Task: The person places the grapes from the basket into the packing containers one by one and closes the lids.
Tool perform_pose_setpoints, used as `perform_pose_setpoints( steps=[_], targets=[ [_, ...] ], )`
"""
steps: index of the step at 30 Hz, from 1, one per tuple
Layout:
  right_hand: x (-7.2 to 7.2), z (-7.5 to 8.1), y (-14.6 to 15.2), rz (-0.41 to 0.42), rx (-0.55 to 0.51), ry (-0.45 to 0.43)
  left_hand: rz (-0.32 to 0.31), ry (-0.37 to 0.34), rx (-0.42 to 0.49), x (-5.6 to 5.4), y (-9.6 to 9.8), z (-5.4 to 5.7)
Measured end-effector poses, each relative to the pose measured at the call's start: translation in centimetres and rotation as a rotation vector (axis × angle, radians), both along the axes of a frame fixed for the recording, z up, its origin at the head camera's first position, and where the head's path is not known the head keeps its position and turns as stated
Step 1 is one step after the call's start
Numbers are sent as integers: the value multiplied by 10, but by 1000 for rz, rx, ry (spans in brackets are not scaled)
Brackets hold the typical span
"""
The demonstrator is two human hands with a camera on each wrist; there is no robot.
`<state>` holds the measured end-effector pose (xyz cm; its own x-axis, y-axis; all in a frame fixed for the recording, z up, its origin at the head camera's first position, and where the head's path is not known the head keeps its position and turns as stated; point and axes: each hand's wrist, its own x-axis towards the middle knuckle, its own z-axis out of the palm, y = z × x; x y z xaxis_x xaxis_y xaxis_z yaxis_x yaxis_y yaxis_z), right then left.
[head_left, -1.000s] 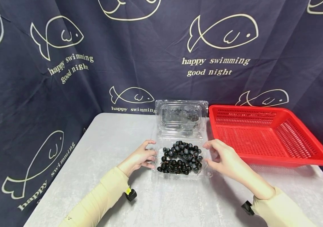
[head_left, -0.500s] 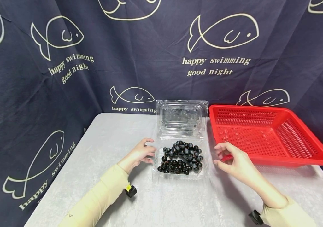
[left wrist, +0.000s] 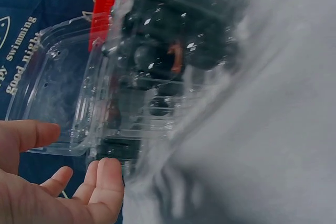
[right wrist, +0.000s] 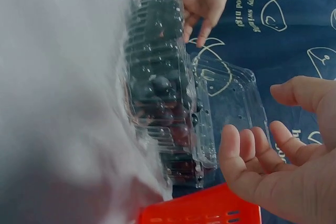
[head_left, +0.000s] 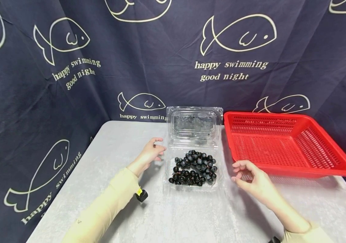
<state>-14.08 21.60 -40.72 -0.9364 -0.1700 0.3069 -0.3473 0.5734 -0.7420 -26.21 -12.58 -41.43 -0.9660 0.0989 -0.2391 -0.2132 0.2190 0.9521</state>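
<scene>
A clear plastic clamshell box stands on the table with its lid raised at the back. Dark grapes on their bunch lie inside the box's base. Beside the box's left edge, near the hinge, my left hand hovers with loosely bent fingers and holds nothing. My right hand hangs to the right of the box, just in front of the red basket, its fingers relaxed and bare. In the right wrist view, a gap shows between the right fingers and the box.
A red perforated plastic basket sits at the back right, close against the box's lid side. The table is light grey. A dark blue fabric with fish drawings hangs behind the table and along its left.
My right hand has drawn away from the box to the right. My left hand has left the box's side edge and moved slightly up toward the hinge. Box and grapes stay put.
</scene>
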Motion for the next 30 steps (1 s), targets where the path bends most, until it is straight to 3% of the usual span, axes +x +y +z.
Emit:
perform_pose_setpoints(
  steps=[5,11,18,24,30],
  targets=[
    [5,-6,-2,35,-99,-71,9,21,3,-10,3,9],
    [9,-11,-1,105,-228,-213,26,100,-28,-24,4,21],
    [7,-16,0,77,-279,-362,35,193,-54,-37,2,35],
    [4,-22,1,127,-379,-515,29,267,-52,-46,1,40],
    [-3,-28,1,167,-475,-598,27,306,-34,-50,3,45]
  ],
)
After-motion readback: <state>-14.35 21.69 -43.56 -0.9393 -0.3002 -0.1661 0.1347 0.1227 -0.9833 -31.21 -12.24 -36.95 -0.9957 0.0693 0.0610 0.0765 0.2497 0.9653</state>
